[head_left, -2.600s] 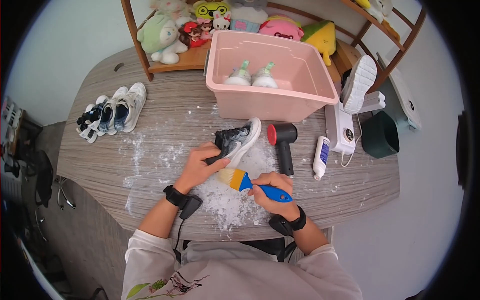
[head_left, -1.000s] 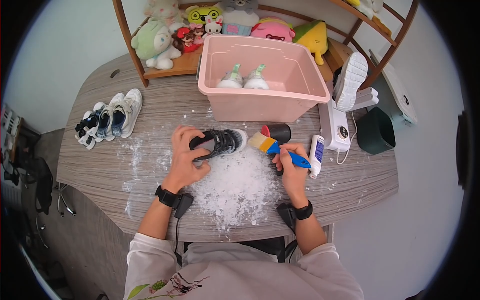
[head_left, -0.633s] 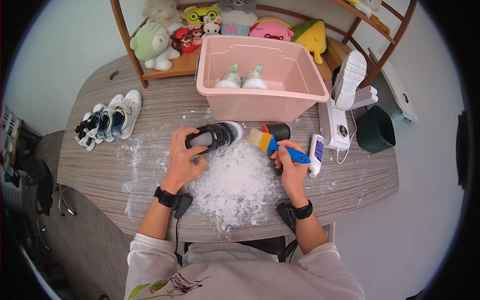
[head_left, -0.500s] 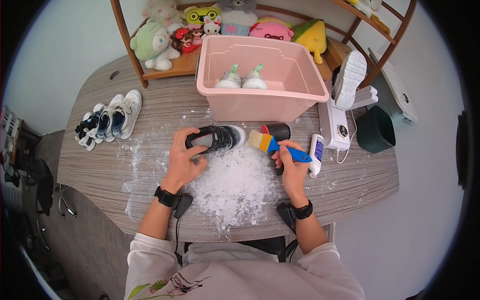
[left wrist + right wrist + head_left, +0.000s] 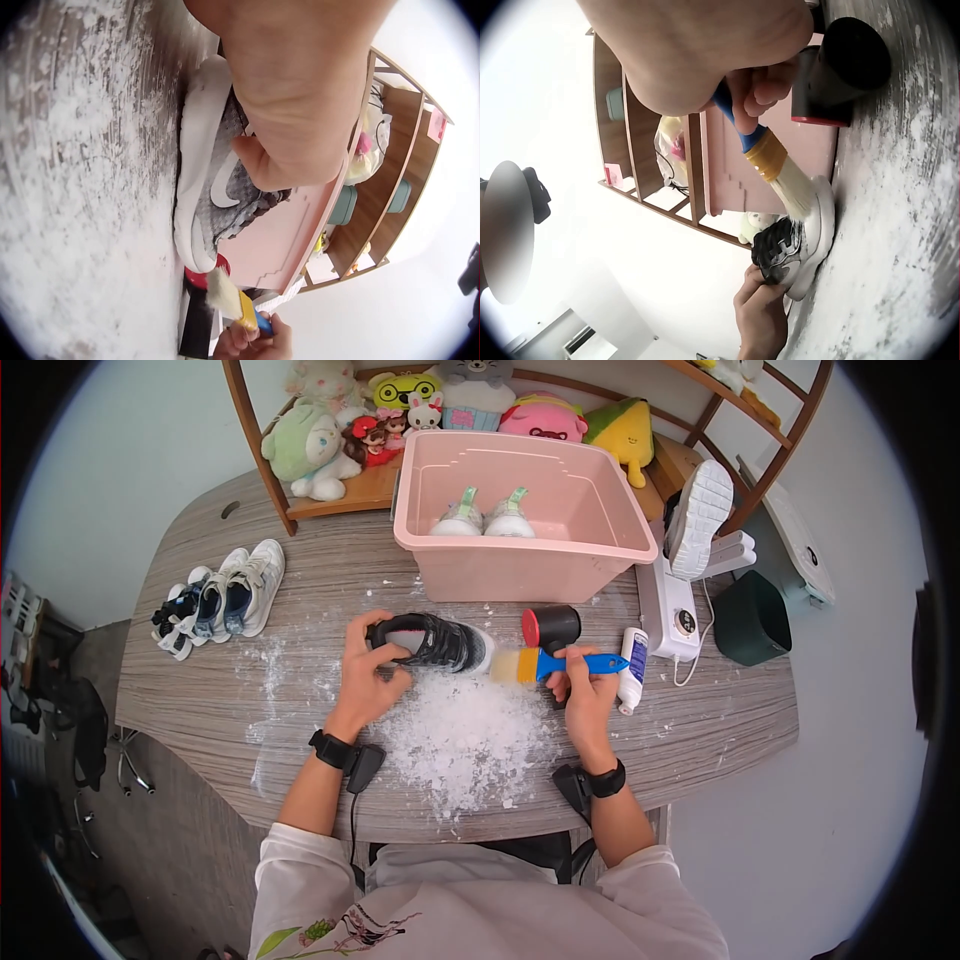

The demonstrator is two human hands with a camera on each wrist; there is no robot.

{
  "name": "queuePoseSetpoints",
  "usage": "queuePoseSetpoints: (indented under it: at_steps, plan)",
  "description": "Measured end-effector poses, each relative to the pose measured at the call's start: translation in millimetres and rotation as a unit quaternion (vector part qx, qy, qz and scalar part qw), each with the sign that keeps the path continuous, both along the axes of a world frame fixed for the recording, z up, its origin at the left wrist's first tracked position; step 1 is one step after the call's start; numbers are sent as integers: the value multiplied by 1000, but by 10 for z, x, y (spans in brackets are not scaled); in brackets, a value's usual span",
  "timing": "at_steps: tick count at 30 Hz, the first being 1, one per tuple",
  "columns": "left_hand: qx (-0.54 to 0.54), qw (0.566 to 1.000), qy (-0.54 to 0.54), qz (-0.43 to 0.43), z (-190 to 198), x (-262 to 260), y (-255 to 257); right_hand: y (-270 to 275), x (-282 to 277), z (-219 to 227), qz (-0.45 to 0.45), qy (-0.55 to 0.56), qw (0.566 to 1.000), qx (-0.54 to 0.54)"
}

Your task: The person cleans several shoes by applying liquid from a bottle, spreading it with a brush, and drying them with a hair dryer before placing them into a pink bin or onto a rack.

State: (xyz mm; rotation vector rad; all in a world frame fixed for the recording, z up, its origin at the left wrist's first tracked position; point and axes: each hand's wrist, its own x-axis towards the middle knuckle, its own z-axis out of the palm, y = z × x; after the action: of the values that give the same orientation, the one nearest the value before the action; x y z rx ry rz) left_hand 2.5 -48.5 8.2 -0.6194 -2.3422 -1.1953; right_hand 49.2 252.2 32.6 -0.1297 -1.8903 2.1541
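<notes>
A black-and-grey sneaker [image 5: 440, 645] with a white sole and white swoosh lies over the powdered table, toe to the right in the head view. My left hand [image 5: 366, 675] grips it at the heel and collar, fingers curled round the back. The right hand [image 5: 588, 700] holds a flat paintbrush [image 5: 527, 666] with a blue handle and yellow band. Its pale bristles [image 5: 795, 196] lie against the toe in the right wrist view. White powder [image 5: 465, 735] is spread below the shoe.
Just behind the brush lies a black hair dryer [image 5: 560, 626] with a red end, beside a white bottle [image 5: 631, 672]. A pink bin [image 5: 530, 572] holding two shoes stands behind. Several shoes [image 5: 255, 585] line the left; a white device [image 5: 668, 610] and dark green bin [image 5: 755, 622] stand right.
The sneaker has turned from pointing away to toe-right, and the left hand has shifted to its heel. The brush moved from the heel to the toe, its handle now more level.
</notes>
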Motion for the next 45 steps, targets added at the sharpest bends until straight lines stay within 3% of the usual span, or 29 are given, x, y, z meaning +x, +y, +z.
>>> queuePoseSetpoints:
  at_steps: [4,8,14,16,23,29,35,37,44,45]
  plan:
    - [32,999,-12,-4,-10,-15,10,-111,-40,34,-54,36,998,-15]
    - [43,999,-31,-6,-42,-35,5,21,21,23,-14,-11,1000,12]
    - [55,997,-59,2,-27,-29,16,-61,-32,24,-56,41,998,-9]
    - [56,997,-61,3,-34,-34,21,-21,12,33,-11,-16,1000,23]
    - [69,993,-92,-12,-100,-55,3,-50,-4,67,-32,4,999,-2]
    - [95,987,-122,-53,-110,-61,6,17,33,57,15,-24,999,28]
    - [177,969,-146,-92,-143,-47,45,-138,-7,85,-35,21,999,-5]
    - [168,968,-159,-95,-181,-65,10,-26,49,79,37,-57,997,41]
    - [155,970,-163,-94,-233,-57,18,-192,-7,92,-23,9,999,-23]
    - [155,970,-164,-95,-235,-58,21,-134,10,79,27,-15,1000,-2]
